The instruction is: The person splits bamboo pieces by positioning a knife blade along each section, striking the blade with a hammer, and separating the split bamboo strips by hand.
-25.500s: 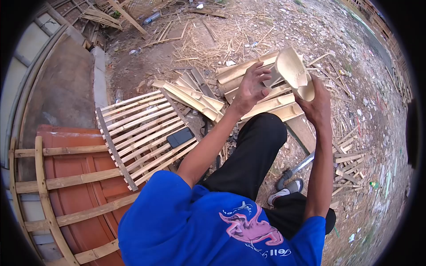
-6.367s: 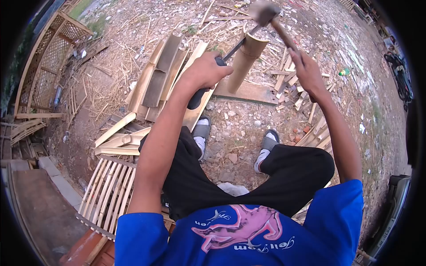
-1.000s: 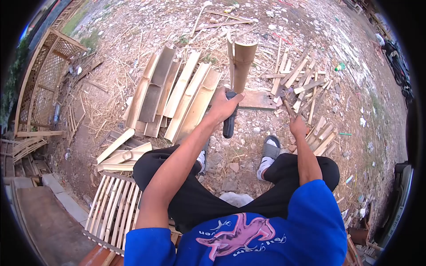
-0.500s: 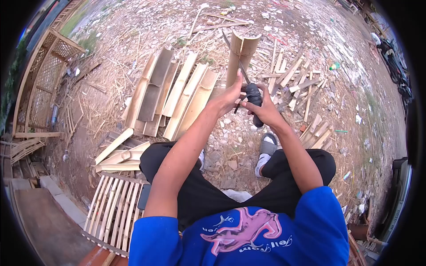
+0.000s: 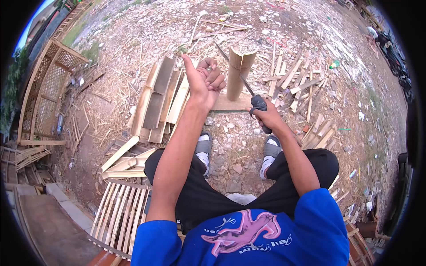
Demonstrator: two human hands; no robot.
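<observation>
My right hand [image 5: 266, 114] is closed around the black wrapped handle of a long knife [image 5: 246, 85]. Its thin blade slants up to the left and passes through the upper part of an upright bamboo section [image 5: 238, 82], its tip showing on the far side. The bamboo stands on a flat wooden board [image 5: 226, 103], with a split running down from its top edge. My left hand [image 5: 207, 82] is raised to the left of the bamboo, apart from it. Its thumb is stretched out and the fingers are loosely curled, holding nothing.
Split bamboo lengths [image 5: 160, 95] lie in a pile on the left, and cut strips [image 5: 295, 77] are heaped on the right. A slatted bamboo frame [image 5: 119, 217] is beside my left leg. A lattice panel [image 5: 49, 93] leans farther left. Rubble and shavings cover the ground.
My left hand has come away from the knife handle and moved left and up. My right hand and the knife handle are slightly lower and to the right; the bamboo now stands on the board.
</observation>
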